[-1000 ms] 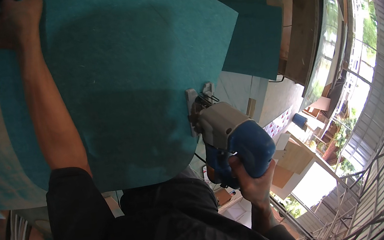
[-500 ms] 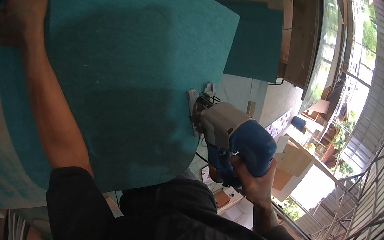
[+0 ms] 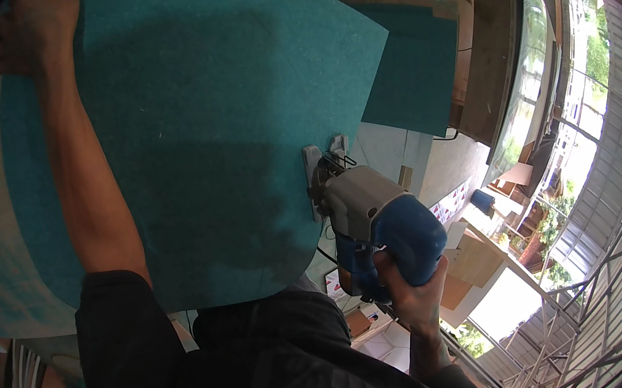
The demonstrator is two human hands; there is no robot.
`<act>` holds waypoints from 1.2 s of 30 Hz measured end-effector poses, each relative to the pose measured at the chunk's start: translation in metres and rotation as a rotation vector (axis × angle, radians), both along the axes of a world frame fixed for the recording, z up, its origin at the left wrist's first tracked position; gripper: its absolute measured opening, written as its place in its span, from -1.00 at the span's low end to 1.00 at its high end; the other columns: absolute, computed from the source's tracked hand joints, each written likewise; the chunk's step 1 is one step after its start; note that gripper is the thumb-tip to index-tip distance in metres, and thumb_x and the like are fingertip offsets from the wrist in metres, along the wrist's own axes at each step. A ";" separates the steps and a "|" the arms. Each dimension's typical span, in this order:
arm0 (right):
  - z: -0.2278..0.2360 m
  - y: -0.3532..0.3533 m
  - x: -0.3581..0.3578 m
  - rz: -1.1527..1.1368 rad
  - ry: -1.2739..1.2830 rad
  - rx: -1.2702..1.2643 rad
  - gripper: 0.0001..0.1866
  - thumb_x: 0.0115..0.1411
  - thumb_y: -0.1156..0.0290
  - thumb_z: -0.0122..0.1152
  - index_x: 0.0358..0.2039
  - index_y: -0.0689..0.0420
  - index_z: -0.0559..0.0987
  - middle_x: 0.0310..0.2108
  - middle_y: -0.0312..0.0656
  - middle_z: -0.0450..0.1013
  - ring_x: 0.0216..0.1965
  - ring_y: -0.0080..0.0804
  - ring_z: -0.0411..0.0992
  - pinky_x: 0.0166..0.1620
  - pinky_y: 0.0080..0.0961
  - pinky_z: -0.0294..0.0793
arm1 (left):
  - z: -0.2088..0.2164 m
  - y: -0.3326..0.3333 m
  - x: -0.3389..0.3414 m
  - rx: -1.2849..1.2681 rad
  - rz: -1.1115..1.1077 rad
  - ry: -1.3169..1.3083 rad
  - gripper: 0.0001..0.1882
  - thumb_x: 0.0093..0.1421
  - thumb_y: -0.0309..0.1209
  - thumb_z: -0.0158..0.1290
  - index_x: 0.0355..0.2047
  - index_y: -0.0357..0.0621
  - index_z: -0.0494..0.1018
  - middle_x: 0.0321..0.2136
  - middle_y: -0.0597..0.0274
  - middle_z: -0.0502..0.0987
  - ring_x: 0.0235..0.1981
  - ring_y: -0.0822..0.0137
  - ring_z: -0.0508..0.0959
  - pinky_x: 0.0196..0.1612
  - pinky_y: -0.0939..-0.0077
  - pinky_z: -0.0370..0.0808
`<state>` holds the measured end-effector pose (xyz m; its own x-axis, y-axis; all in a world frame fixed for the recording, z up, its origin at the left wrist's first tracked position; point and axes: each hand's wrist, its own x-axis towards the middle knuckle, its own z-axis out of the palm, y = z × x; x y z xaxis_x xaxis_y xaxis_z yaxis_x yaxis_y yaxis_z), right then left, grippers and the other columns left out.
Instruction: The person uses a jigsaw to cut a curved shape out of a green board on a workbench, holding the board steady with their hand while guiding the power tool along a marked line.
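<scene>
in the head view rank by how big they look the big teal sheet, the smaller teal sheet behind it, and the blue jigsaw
1. Big teal sheet.
2. Smaller teal sheet.
3. Blue jigsaw, though it sits closer to the camera, so the gap with the smaller sheet is unsure.

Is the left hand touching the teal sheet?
Touching. The head view shows the left hand pressed flat on the far edge of the teal sheet, no gap between them.
</scene>
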<state>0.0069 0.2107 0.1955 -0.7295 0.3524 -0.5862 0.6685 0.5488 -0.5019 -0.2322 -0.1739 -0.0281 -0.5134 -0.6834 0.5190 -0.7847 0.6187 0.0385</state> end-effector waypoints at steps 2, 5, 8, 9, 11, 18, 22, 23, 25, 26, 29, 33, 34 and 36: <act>0.000 0.001 0.000 -0.005 -0.005 -0.001 -0.77 0.18 0.42 0.46 -0.24 0.23 0.60 -0.46 -0.29 0.56 -0.47 -0.59 0.50 -0.35 -0.59 0.46 | -0.003 -0.003 0.002 -0.016 -0.019 0.000 -0.32 0.07 0.30 0.26 -0.24 -0.11 0.51 -0.23 0.15 0.50 -0.11 0.10 0.52 -0.13 -0.01 0.47; 0.000 0.001 -0.001 -0.019 -0.003 -0.009 -0.73 0.18 0.41 0.47 -0.20 0.24 0.58 -0.44 -0.28 0.57 -0.46 -0.58 0.51 -0.34 -0.58 0.48 | -0.004 -0.004 0.001 -0.021 -0.037 -0.004 -0.32 0.07 0.30 0.26 -0.24 -0.12 0.51 -0.23 0.15 0.50 -0.10 0.09 0.52 -0.13 -0.01 0.48; 0.000 0.001 0.000 -0.020 0.005 -0.006 -0.70 0.18 0.40 0.48 -0.16 0.24 0.56 -0.42 -0.27 0.57 -0.45 -0.58 0.51 -0.33 -0.58 0.49 | -0.005 -0.003 0.000 -0.027 -0.035 0.002 -0.31 0.07 0.30 0.26 -0.24 -0.12 0.51 -0.23 0.15 0.50 -0.11 0.09 0.52 -0.13 -0.01 0.48; 0.000 0.002 0.000 -0.013 0.000 -0.005 -0.69 0.19 0.40 0.48 -0.15 0.24 0.56 -0.42 -0.27 0.58 -0.45 -0.58 0.51 -0.33 -0.58 0.49 | -0.006 -0.004 0.000 -0.031 -0.032 0.005 -0.31 0.07 0.30 0.26 -0.24 -0.12 0.51 -0.23 0.15 0.50 -0.11 0.09 0.52 -0.13 0.00 0.48; -0.001 0.002 0.000 -0.011 0.003 -0.007 -0.68 0.19 0.40 0.48 -0.15 0.24 0.55 -0.41 -0.27 0.58 -0.44 -0.58 0.52 -0.33 -0.57 0.50 | -0.003 -0.003 0.000 -0.010 -0.038 0.009 -0.31 0.07 0.30 0.26 -0.24 -0.12 0.51 -0.23 0.15 0.50 -0.11 0.09 0.52 -0.14 -0.01 0.49; 0.000 0.003 -0.001 -0.002 -0.001 -0.014 -0.68 0.18 0.42 0.47 -0.14 0.24 0.54 -0.41 -0.27 0.57 -0.44 -0.58 0.52 -0.33 -0.57 0.50 | 0.013 0.012 0.008 0.036 -0.121 0.036 -0.30 0.08 0.29 0.26 -0.22 -0.16 0.51 -0.20 0.10 0.51 -0.09 0.05 0.52 -0.12 -0.03 0.48; -0.002 0.005 0.001 -0.008 0.017 -0.026 -0.66 0.18 0.43 0.48 -0.13 0.25 0.53 -0.40 -0.26 0.57 -0.43 -0.58 0.52 -0.32 -0.58 0.50 | 0.015 0.005 0.006 0.126 -0.151 0.081 -0.27 0.08 0.28 0.26 -0.20 -0.22 0.50 -0.17 0.04 0.51 -0.07 0.00 0.51 -0.10 -0.09 0.48; -0.003 0.006 0.002 -0.007 0.031 -0.016 -0.66 0.17 0.42 0.48 -0.13 0.25 0.53 -0.40 -0.26 0.57 -0.43 -0.57 0.52 -0.32 -0.58 0.50 | 0.019 0.009 0.007 0.146 -0.162 0.078 -0.26 0.08 0.28 0.26 -0.19 -0.23 0.50 -0.17 0.04 0.51 -0.06 -0.01 0.50 -0.10 -0.10 0.47; -0.003 0.005 0.002 -0.006 0.059 0.003 -0.65 0.17 0.42 0.49 -0.13 0.26 0.52 -0.40 -0.25 0.57 -0.43 -0.57 0.52 -0.32 -0.58 0.50 | 0.020 0.012 0.007 0.157 -0.168 0.073 -0.25 0.08 0.28 0.26 -0.18 -0.24 0.50 -0.16 0.03 0.51 -0.06 -0.02 0.50 -0.09 -0.12 0.47; -0.003 0.005 0.001 0.002 0.055 -0.001 -0.65 0.17 0.42 0.49 -0.14 0.26 0.53 -0.40 -0.25 0.57 -0.43 -0.57 0.52 -0.33 -0.58 0.51 | 0.019 0.012 0.007 0.147 -0.162 0.071 -0.25 0.07 0.28 0.26 -0.18 -0.24 0.50 -0.16 0.02 0.51 -0.06 -0.02 0.50 -0.09 -0.12 0.47; -0.003 0.005 -0.002 0.021 0.041 -0.012 -0.68 0.16 0.43 0.48 -0.16 0.27 0.55 -0.41 -0.24 0.57 -0.44 -0.57 0.52 -0.35 -0.58 0.50 | 0.021 0.016 0.007 0.147 -0.144 0.066 -0.26 0.07 0.28 0.27 -0.18 -0.24 0.50 -0.16 0.02 0.51 -0.05 -0.03 0.50 -0.08 -0.12 0.46; -0.002 0.001 -0.007 0.024 0.036 -0.029 -0.75 0.16 0.45 0.46 -0.22 0.27 0.59 -0.45 -0.26 0.57 -0.48 -0.58 0.51 -0.38 -0.59 0.49 | 0.018 0.009 0.006 0.142 -0.151 0.061 -0.27 0.08 0.26 0.27 -0.17 -0.24 0.50 -0.15 0.02 0.51 -0.03 -0.03 0.50 -0.07 -0.11 0.46; -0.001 0.000 -0.007 0.026 0.040 -0.034 -0.77 0.16 0.46 0.46 -0.23 0.27 0.60 -0.46 -0.26 0.57 -0.49 -0.58 0.51 -0.38 -0.59 0.49 | 0.016 0.006 0.005 0.143 -0.144 0.054 -0.27 0.08 0.26 0.27 -0.17 -0.24 0.50 -0.15 0.02 0.51 -0.03 -0.03 0.50 -0.07 -0.11 0.46; -0.001 0.000 -0.008 0.032 0.039 -0.027 -0.80 0.17 0.46 0.45 -0.27 0.26 0.61 -0.49 -0.28 0.56 -0.51 -0.59 0.50 -0.40 -0.60 0.48 | 0.014 0.004 0.003 0.148 -0.130 0.041 -0.27 0.09 0.25 0.27 -0.17 -0.24 0.50 -0.15 0.02 0.51 -0.03 -0.03 0.50 -0.07 -0.10 0.46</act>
<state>-0.0010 0.2110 0.1946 -0.7628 0.3132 -0.5658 0.6303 0.5554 -0.5424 -0.2292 -0.1697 -0.0144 -0.5824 -0.6834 0.4401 -0.6946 0.6997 0.1673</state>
